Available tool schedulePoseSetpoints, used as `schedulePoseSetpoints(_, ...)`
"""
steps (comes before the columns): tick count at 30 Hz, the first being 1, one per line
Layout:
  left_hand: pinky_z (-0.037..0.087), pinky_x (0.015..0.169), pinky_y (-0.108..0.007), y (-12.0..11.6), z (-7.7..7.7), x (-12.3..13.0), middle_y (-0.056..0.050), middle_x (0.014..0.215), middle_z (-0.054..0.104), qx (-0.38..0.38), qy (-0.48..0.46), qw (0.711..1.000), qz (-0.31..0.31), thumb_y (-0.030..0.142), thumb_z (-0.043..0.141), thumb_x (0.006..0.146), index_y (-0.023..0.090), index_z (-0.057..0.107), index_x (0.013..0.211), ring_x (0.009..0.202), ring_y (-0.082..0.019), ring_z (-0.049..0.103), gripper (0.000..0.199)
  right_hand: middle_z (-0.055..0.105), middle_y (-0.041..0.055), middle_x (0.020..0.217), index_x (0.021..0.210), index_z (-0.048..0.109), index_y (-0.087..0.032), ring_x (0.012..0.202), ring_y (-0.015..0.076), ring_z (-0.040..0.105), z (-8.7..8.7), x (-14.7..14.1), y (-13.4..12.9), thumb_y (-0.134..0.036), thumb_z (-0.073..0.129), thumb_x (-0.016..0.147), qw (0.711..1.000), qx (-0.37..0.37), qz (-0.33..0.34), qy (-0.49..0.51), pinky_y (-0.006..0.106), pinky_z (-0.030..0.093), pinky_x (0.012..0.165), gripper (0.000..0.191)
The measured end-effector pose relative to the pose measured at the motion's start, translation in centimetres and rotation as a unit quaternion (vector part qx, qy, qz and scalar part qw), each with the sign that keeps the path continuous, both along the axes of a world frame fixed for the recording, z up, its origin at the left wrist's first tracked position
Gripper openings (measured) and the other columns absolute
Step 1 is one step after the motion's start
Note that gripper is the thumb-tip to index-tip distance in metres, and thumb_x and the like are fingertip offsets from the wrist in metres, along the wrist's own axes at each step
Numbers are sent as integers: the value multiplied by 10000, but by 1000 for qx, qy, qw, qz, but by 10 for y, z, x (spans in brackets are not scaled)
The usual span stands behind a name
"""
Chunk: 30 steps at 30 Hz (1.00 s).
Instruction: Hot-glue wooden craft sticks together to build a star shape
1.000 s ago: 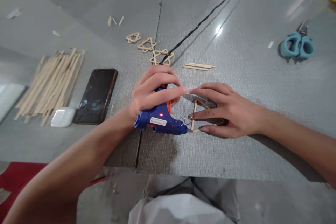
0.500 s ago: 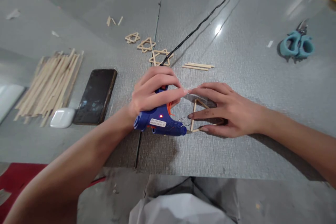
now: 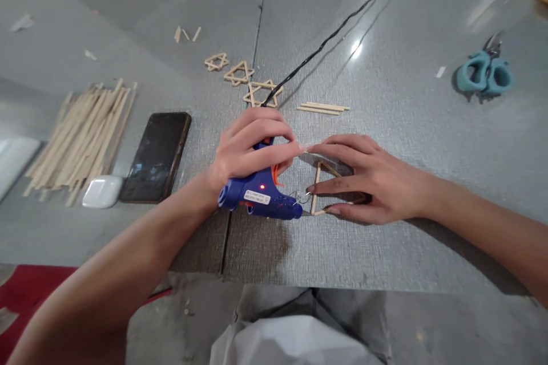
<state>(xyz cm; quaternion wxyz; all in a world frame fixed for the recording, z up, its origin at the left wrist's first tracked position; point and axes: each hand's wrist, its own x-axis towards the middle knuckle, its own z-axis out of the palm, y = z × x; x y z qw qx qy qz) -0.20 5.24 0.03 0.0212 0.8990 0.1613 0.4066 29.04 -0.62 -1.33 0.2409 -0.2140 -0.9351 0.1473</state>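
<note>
My left hand (image 3: 254, 145) is closed around the handle of a blue hot glue gun (image 3: 269, 197), whose red light is lit. The gun's nozzle points right, close to the lower left corner of a triangle of thin wooden sticks (image 3: 315, 191). Over that triangle lies my right hand (image 3: 363, 177), its thumb and a finger holding the sticks down against the table. Its forefinger meets the left fingertips above the triangle. Part of the triangle is hidden beneath the right hand.
Several stick stars (image 3: 238, 73) and loose sticks (image 3: 323, 108) lie beyond my hands. A black cord (image 3: 334, 34) runs back from the gun. Leftward are a phone (image 3: 156, 157), a white case (image 3: 101, 191) and a stick pile (image 3: 81, 140). Blue-handled cutters (image 3: 483, 71) lie right.
The glue gun has tilted slightly, its nozzle end shifting a little left and up. My right hand and the triangle stay in place.
</note>
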Motion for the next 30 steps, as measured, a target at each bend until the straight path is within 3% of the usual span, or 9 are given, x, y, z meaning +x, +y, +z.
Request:
schedulePoseSetpoints(12, 642, 898, -430, -2, 2, 1, -17, 1052, 783, 40, -9, 999, 28, 307, 746, 1017, 327, 748, 1069, 1019, -238, 746, 56, 505, 146, 1627, 1329, 788, -268, 1490, 389, 455, 0, 0, 0, -454, 688, 1060, 1000, -6, 0, -1, 591, 416, 1184, 342)
schedulePoseSetpoints(18, 645, 863, -440, -1, -1, 2, -23, 998, 779, 37, 1, 998, 43, 358, 689, 1052, 308, 757, 1012, 979, -242, 744, 94, 497, 143, 1631, 1328, 788, -271, 1494, 384, 447, 0, 0, 0, -467, 680, 1064, 1000, -5, -2, -3, 584, 412, 1186, 347)
schedulePoseSetpoints(24, 647, 883, -430, 0, -2, 2, -14, 1079, 782, 53, -14, 998, 9, 267, 728, 1019, 332, 748, 1095, 1005, -234, 742, 102, 494, 156, 1629, 1337, 785, -265, 1498, 387, 447, -1, 0, 0, -460, 674, 1070, 1000, -3, 1, -1, 587, 416, 1183, 348)
schedulePoseSetpoints(30, 640, 903, -448, -1, -1, 2, -20, 1081, 775, 31, -16, 999, 7, 285, 696, 1047, 337, 758, 1093, 1018, -246, 746, 93, 491, 158, 1632, 1340, 784, -267, 1499, 392, 447, 0, 0, 0, -460, 675, 1070, 1000, -2, 2, -5, 595, 419, 1178, 349)
